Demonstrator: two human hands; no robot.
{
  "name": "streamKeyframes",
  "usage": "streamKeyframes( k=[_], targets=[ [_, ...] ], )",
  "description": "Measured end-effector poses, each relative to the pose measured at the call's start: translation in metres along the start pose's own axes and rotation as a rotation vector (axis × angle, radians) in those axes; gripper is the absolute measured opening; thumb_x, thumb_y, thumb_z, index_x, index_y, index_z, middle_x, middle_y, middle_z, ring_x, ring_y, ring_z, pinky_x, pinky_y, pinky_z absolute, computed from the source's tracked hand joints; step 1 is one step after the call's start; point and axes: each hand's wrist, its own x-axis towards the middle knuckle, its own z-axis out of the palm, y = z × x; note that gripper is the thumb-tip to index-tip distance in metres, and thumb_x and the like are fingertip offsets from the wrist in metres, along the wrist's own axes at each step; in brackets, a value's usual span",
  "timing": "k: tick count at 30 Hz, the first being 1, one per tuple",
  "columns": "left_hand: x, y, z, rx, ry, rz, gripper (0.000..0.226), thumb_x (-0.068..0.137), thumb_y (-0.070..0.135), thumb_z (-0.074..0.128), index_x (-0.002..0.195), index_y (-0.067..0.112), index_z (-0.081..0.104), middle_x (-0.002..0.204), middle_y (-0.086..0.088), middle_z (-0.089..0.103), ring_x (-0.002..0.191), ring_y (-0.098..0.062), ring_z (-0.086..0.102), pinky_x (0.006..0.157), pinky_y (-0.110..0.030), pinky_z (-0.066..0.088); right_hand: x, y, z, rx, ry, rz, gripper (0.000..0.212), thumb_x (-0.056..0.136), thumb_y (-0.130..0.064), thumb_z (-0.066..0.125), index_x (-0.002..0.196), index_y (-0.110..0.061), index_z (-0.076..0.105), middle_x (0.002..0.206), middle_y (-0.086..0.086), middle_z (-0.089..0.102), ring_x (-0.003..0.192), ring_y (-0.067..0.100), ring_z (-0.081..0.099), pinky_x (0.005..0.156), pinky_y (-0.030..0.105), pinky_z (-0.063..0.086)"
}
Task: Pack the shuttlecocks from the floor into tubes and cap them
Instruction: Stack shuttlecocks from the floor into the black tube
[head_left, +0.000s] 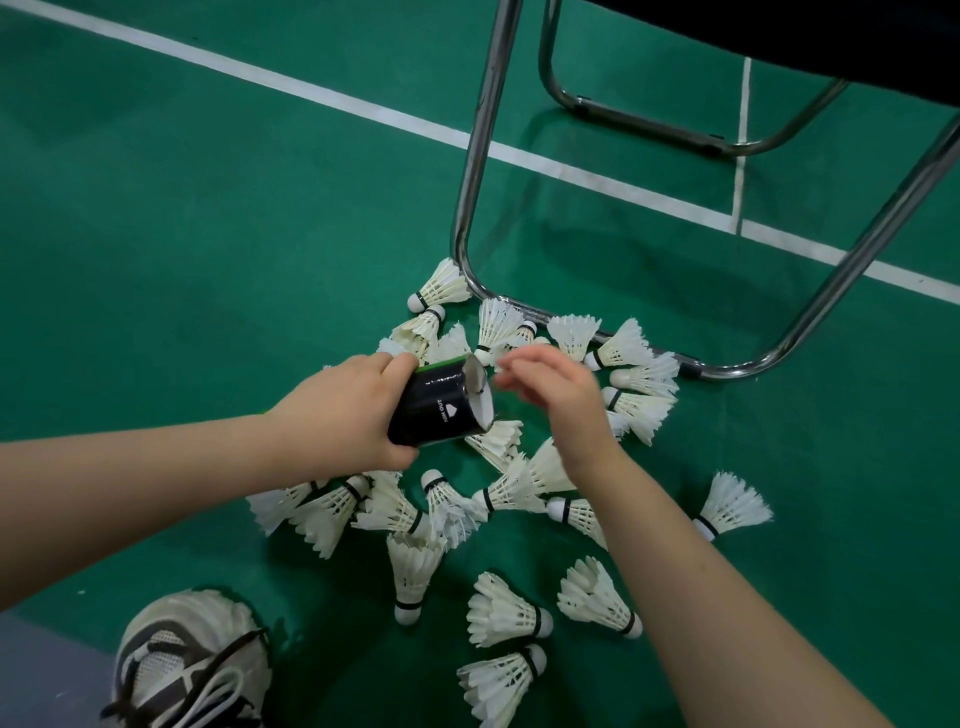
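My left hand (343, 410) grips a black tube (439, 408) with a green rim band, its open mouth turned to the right. Just right of that mouth hovers my right hand (558, 400), fingers loosely spread and blurred, with nothing clearly held. Several white feather shuttlecocks (415, 571) lie scattered on the green court floor below and behind both hands, some hidden under my wrists. No cap is in view.
A chrome tubular chair frame (475, 171) stands right behind the pile, its lower bar resting among the far shuttlecocks. My grey and white shoe (192, 665) is at the bottom left. White court lines (322, 96) cross the green floor.
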Motion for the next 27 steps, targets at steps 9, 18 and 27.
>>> streamKeyframes(
  k=[9, 18, 27],
  targets=[
    [-0.008, -0.01, 0.002, 0.014, -0.008, -0.043, 0.056, 0.069, 0.05, 0.064, 0.111, 0.019, 0.043, 0.094, 0.003, 0.052, 0.084, -0.016, 0.051, 0.072, -0.031, 0.049, -0.017, 0.079, -0.03, -0.659, 0.171, 0.353, 0.036, 0.095, -0.04, 0.042, 0.094, -0.01, 0.062, 0.086, 0.003, 0.065, 0.08, 0.02, 0.06, 0.071, 0.032, 0.047],
    [-0.008, -0.007, 0.004, 0.021, -0.013, -0.043, 0.056, 0.068, 0.051, 0.065, 0.109, 0.021, 0.043, 0.092, 0.005, 0.052, 0.082, -0.015, 0.051, 0.07, -0.03, 0.049, -0.014, 0.066, -0.016, -1.126, -0.048, 0.41, 0.052, 0.089, -0.059, 0.041, 0.094, -0.013, 0.065, 0.084, 0.003, 0.066, 0.079, 0.02, 0.062, 0.067, 0.032, 0.049],
    [-0.008, -0.005, 0.004, 0.02, -0.014, -0.031, 0.057, 0.068, 0.049, 0.065, 0.111, 0.02, 0.043, 0.092, 0.004, 0.052, 0.081, -0.014, 0.051, 0.069, -0.029, 0.049, -0.028, 0.092, -0.002, -0.754, -0.065, 0.397, 0.031, 0.083, -0.032, 0.065, 0.062, -0.021, 0.045, 0.066, -0.007, 0.048, 0.057, 0.009, 0.041, 0.051, 0.025, 0.03]
  ],
)
